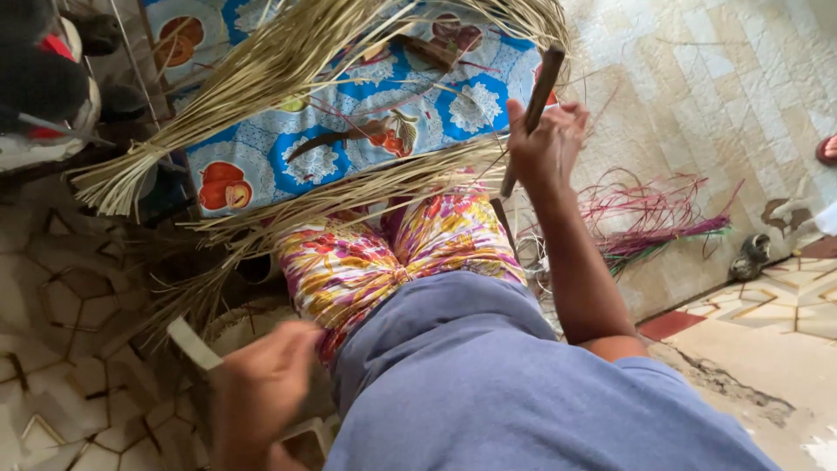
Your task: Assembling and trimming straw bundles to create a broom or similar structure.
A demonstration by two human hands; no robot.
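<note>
My right hand (547, 144) is raised over my lap and grips a brown-handled knife (534, 103) whose dark blade points down past my knee. My left hand (261, 388) is low at the left, blurred, closed on a flat pale strip (193, 344) of palm leaf. Bundles of dried straw-coloured palm strips (288, 61) lie across my flowered skirt (384, 253) and fan out up to the left.
A blue cloth with fruit prints (366, 113) lies under the strips. Pink and green dyed strips (649, 218) lie on the pale tiled floor at the right. A white stool edge (305, 436) shows under me. Dark bags (44, 78) sit top left.
</note>
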